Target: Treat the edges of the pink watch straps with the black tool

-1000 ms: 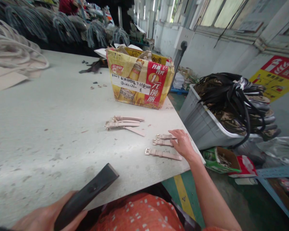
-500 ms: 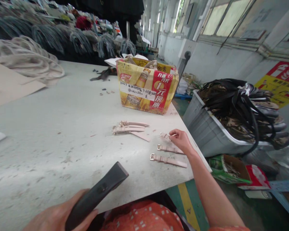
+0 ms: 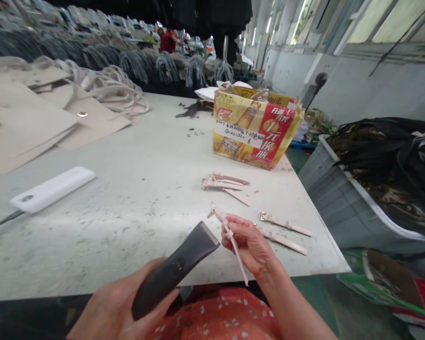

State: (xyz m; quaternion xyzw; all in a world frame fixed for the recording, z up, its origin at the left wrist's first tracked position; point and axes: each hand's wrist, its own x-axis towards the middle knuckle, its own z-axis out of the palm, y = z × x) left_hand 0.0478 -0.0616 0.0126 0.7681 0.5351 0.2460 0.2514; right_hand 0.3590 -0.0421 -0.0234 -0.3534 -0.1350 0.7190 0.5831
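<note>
My left hand [image 3: 120, 302] is shut around a dark grey handheld electric trimmer [image 3: 173, 269], with its flat head tilted up and to the right. Just beside that head, my right hand [image 3: 246, 245] pinches a pale pink leather watch strap [image 3: 239, 261] with a metal buckle, and the strap hangs at a slant. Two more buckled pink straps [image 3: 285, 224] [image 3: 282, 241] lie on the white table [image 3: 127, 198] to the right of my right hand. A small heap of pink strap pieces [image 3: 225, 183] lies farther ahead.
A yellow and red printed carton [image 3: 255, 132] stands on the table behind the straps. A grey crate [image 3: 343, 203] of dark straps sits beyond the right edge. A white device with a cable [image 3: 51, 189], cardboard sheets [image 3: 28, 123] and pale cord coils [image 3: 109, 89] lie left.
My right hand has lifted one strap off the table and brought it close to the trimmer. The view has swung left, and the left hand still has the trimmer.
</note>
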